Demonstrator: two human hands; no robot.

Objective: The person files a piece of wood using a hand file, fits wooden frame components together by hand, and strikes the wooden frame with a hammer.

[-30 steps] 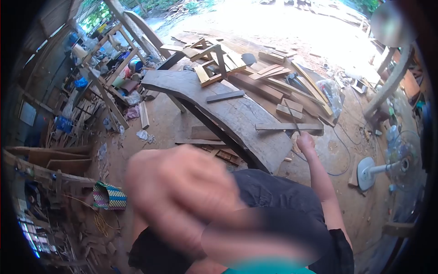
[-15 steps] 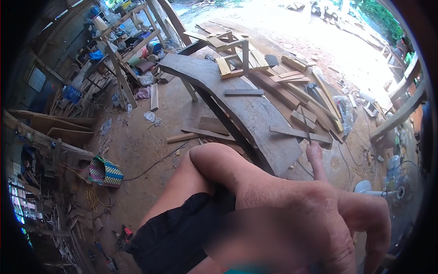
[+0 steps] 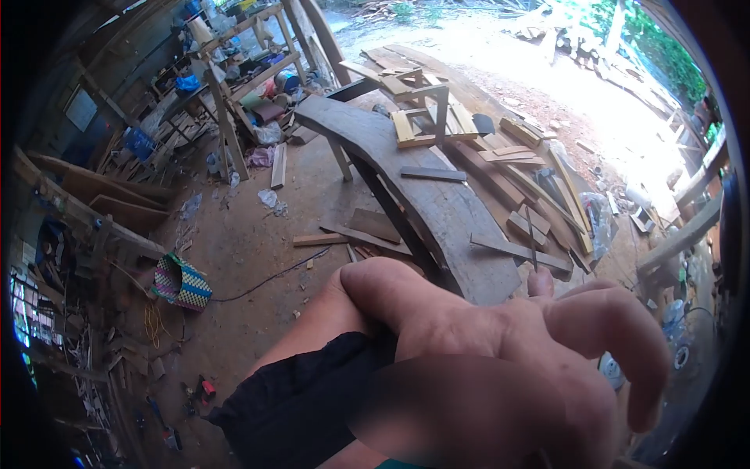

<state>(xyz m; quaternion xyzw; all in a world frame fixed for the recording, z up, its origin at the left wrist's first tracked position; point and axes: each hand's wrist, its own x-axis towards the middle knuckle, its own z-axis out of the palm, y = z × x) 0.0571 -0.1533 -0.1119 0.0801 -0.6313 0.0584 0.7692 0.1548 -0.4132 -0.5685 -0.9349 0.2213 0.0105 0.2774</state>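
At the right end of the slab, my right hand (image 3: 540, 282) is closed around the lower end of a thin dark rod (image 3: 532, 238). The rod points away, past a grey plank (image 3: 519, 252) and small wood blocks (image 3: 527, 227). Bare skin close to the lens fills the lower middle, with a bent limb-like part at the right; a blurred patch covers some of it. Which part is my left hand cannot be made out, and its fingers are not clearly shown. Black cloth (image 3: 305, 399) lies at lower left. The curved wooden slab (image 3: 422, 187) stands on legs ahead.
Beyond the slab lie a small wooden frame (image 3: 437, 117) and piled boards (image 3: 488, 168). A woven basket (image 3: 181, 283), a cable (image 3: 266, 291) and a red tool (image 3: 206, 389) are on the floor at left. Planks (image 3: 375, 225) lie beneath the slab.
The view has shifted, so the slab and boards appear lower and slightly right. The near skin at right has risen and now covers my right forearm. The rod stays at my right hand.
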